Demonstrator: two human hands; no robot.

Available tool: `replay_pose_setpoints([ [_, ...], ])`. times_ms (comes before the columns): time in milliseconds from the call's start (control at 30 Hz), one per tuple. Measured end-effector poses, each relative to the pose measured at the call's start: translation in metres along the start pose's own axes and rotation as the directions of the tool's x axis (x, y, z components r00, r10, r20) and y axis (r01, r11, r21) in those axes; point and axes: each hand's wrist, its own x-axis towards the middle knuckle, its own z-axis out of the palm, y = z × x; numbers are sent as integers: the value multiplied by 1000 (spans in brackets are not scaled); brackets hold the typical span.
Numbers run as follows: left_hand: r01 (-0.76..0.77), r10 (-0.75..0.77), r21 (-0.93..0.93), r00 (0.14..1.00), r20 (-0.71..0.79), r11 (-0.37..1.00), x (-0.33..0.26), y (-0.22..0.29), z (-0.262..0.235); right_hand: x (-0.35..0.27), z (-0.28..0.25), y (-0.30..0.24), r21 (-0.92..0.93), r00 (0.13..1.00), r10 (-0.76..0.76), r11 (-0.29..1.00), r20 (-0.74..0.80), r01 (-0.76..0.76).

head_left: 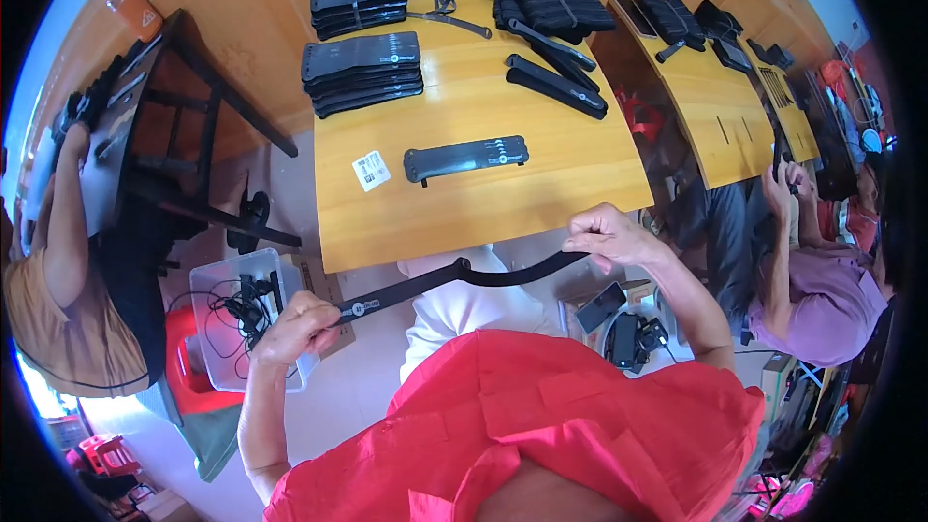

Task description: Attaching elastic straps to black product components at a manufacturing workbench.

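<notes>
Black strap (406,291), just one, is spanning in front of the worktop's (387,227) near edge, left hand (295,327) and right hand (609,235) each pinching an end, probably keeping it extended. Remotely I'm counting two dark stacks (362,72) toward the far-left corner, likely piled for space, plus one flat black piece (466,159), one white label (370,171).

White print marks the strap (416,287) at 8 o'clock and black bundle (459,160) at 12; white label (370,170) at 10 bears a code; orange container (128,6), farther out, a warning triangle (148,16).
</notes>
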Motion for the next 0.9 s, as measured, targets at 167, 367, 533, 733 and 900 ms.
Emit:
replay_pose_setpoints([
  [167,-293,125,-477,928,-352,829,-39,-78,-71,-36,-88,62,-51,922,142,984,-361,-172],
  [367,-348,185,-366,893,-411,863,-43,-55,-45,-17,-49,42,-97,939,78,988,-334,-116],
  [533,-152,183,134,946,-266,979,-32,-4,-15,20,4,-5,-477,960,-210,873,-187,98],
  [733,-207,228,234,971,-67,950,-30,30,11,75,88,-46,-401,786,-607,752,-113,524],
  [900,-206,210,312,977,19,928,-19,31,22,111,130,-70,49,937,-274,962,216,269],
])
